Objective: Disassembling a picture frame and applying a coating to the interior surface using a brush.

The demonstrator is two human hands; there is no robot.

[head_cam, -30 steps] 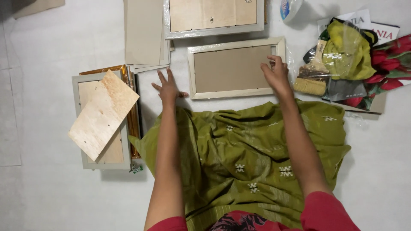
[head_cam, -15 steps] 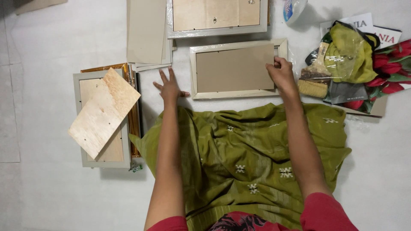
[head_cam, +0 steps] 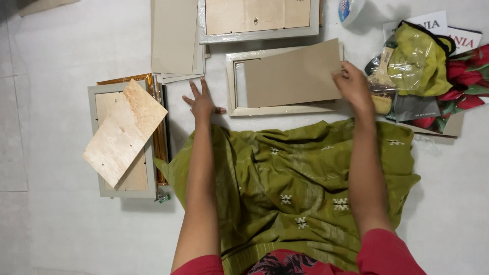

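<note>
While the left hand (head_cam: 202, 103) rests flat and empty on the floor, the right hand (head_cam: 353, 86) pinches the brown backing board (head_cam: 293, 74) by its right end — long axis running leftward, tilted above the pale frame (head_cam: 232, 86).

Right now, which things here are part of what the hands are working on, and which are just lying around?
In hand:
right hand lifting the brown backing board
pale picture frame under it
left hand flat on the floor beside that frame

Lying about:
plywood panel on the grey frame
stacked boards
upper frame
paintbrush
red flowers
</note>
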